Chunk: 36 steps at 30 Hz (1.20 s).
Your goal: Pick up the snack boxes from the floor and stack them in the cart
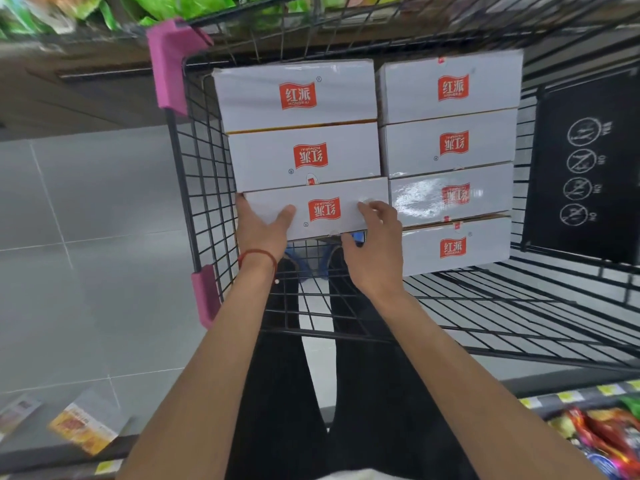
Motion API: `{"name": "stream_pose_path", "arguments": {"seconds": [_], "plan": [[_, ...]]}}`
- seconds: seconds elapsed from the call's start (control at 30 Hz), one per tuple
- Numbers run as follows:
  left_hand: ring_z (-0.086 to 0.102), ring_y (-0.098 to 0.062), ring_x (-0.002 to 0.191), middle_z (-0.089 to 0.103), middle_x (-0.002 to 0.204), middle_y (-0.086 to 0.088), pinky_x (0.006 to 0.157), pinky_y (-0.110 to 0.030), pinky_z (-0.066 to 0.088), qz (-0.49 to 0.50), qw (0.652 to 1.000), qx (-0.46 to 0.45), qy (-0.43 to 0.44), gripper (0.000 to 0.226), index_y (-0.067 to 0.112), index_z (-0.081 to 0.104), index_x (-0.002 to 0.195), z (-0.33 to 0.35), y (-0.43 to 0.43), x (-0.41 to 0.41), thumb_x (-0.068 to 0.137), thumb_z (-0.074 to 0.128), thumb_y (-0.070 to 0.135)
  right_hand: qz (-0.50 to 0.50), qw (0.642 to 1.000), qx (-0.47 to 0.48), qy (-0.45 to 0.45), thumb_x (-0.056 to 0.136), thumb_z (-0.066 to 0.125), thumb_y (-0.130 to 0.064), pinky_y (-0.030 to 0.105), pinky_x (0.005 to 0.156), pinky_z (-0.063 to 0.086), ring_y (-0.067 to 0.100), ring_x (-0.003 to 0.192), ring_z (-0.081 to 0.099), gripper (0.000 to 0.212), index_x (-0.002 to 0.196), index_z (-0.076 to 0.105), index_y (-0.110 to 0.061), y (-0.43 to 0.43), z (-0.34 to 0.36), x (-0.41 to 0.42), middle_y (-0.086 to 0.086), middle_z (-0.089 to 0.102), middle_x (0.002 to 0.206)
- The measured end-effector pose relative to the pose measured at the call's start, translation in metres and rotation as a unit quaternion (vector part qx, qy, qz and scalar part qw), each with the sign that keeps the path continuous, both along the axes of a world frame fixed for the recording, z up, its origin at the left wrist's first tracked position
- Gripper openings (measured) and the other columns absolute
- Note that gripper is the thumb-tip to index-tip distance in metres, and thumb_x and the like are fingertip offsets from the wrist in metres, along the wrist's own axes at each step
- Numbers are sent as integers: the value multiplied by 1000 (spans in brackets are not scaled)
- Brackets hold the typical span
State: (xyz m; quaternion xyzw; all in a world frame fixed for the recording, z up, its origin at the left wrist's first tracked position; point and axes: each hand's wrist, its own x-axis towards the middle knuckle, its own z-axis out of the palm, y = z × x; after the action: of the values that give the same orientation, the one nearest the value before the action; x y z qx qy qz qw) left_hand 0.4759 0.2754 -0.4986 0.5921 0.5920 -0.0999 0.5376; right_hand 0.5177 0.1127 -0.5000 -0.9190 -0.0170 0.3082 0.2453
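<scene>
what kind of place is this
Most likely a supermarket aisle: a wire cart loaded with identical branded boxes, snack packets and yellow price tags at lower right, and green packets at the top.

Bright even light, box glare, blurred edges

The black wire cart (204,174) holds white snack boxes (446,147) in two columns, three left, four right.

The fingers of the left hand (263,223) are hidden behind the left end of the nearest box (341,216), the floor boxes (83,426) are blurred beyond reading, one cut by the frame's left edge, and the symbols on the dark panel (609,133) at the right wall of the cart (204,168) are too small to tell.
</scene>
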Motion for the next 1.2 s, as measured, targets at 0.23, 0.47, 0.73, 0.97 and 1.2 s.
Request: {"name": "stream_pose_path", "arguments": {"seconds": [0.23, 0.47, 0.73, 0.97, 1.2], "plan": [[57, -23, 126, 59, 138, -2, 104, -29, 42, -77, 996, -36, 31, 67, 17, 38, 148, 15, 16, -12, 91, 72, 19, 83, 991, -59, 87, 101, 61, -30, 37, 125, 20, 24, 160, 7, 74, 163, 21, -20, 14, 22, -11, 4, 7, 173], [49, -22, 133, 47, 152, -5, 111, -31, 38, -115, 993, -25, 10, 57, 15, 41, 149, 80, 28, -44, 96, 62, 15, 67, 984, 71, 151, 102, 59, -24, 24, 117, 23, 20, 147, 37, 49, 149, 50, -15, 41, 81, -27, 3, 43, 158], [51, -19, 133, 55, 144, -3, 105, -21, 34, 0, 997, 63, -52, 45, 13, 51, 142, 121, -23, -90, 98, 61, 15, 89, 972, 161, 143, 101, 63, -22, 16, 95, 46, 8, 115, 57, 37, 137, 63, -16, 30, 118, -26, -2, 63, 135], [59, -15, 119, 60, 139, -3, 96, -16, 43, 146, 979, 109, -92, 28, 10, 62, 126, 159, -78, -137, 98, 60, 8, 162, 950, 221, 148, 104, 58, -24, 24, 98, 44, 2, 111, 51, 32, 136, 61, -21, 3, 164, -35, -18, 53, 120], [63, -21, 102, 65, 114, 1, 94, -38, 51, 246, 956, 107, -117, 23, 18, 64, 117, 194, -124, -186, 96, 62, 9, 262, 913, 255, 179, 102, 61, -18, 21, 96, 49, 7, 112, 61, 30, 132, 65, -14, 1, 202, -82, -5, 66, 123]]}}
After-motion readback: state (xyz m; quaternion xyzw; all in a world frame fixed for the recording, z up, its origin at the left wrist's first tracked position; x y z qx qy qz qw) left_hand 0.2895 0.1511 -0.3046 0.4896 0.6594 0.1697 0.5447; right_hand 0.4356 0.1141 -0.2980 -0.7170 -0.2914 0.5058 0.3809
